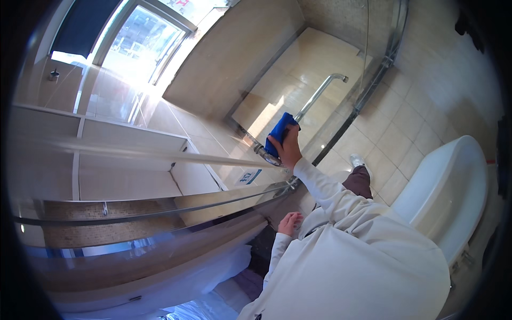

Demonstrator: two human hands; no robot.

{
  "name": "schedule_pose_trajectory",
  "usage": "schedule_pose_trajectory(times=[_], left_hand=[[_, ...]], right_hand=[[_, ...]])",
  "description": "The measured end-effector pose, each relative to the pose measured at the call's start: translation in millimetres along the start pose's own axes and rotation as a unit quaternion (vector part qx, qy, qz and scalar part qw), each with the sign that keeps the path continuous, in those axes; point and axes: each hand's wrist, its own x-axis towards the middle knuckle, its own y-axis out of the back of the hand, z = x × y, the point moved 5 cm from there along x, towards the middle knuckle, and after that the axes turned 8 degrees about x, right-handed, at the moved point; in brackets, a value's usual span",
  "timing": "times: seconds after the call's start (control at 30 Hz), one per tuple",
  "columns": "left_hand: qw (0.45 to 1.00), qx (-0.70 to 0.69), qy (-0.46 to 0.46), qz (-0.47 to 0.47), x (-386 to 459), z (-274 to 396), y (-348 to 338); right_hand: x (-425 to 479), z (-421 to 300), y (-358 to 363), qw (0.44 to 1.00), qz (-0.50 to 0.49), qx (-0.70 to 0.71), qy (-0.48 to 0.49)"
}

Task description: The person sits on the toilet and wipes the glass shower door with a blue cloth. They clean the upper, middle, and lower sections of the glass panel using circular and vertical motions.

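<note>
My right hand (pixel 290 148) grips a folded blue cloth (pixel 279 132), with the thumb on its near side and the fingers around it. The cloth is beside the lower end of a bent chrome tube (pixel 320 96) at the glass shower enclosure; whether it touches the tube or the glass, I cannot tell. Just below the hand is a chrome fitting (pixel 266 155) at a corner of the enclosure. My left hand (pixel 291 223) hangs low in front of my body, its fingers loosely curled, and nothing shows in it.
A white washbasin or similar fixture (pixel 440 200) stands at the right. A glass panel's metal rail (pixel 160 216) crosses the left side, near white shelf compartments (pixel 128 168). The window (pixel 140 44) is bright at upper left. A dark-edged sill (pixel 340 134) borders the tiled floor (pixel 404 136).
</note>
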Motion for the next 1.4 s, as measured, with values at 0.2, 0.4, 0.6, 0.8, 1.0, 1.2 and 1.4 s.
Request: schedule_pose_trajectory(times=[0.2,0.4,0.6,0.8,1.0,1.2,1.4], left_hand=[[1.000,-0.016,0.014,0.003,19,42,-37],[0.998,-0.019,0.056,0.024,55,70,-75],[1.000,-0.006,0.004,-0.017,100,136,-135],[0.996,-0.085,-0.002,-0.033,114,131,-172],[0.993,-0.115,0.020,-0.003,91,79,-158],[0.992,-0.124,0.024,0.030,50,59,-112],[0.996,-0.081,0.033,0.018,17,28,-49]], right_hand=[[59,12,55,0.985,-0.026,-0.158,0.072],[143,21,131,0.988,-0.007,-0.131,0.078],[178,35,169,0.979,-0.033,-0.184,0.079],[199,95,209,0.997,0.022,-0.075,-0.021],[154,175,225,0.954,-0.013,-0.109,-0.277],[53,167,128,0.932,-0.135,-0.179,-0.285],[4,115,63,0.959,-0.131,-0.104,-0.228]])
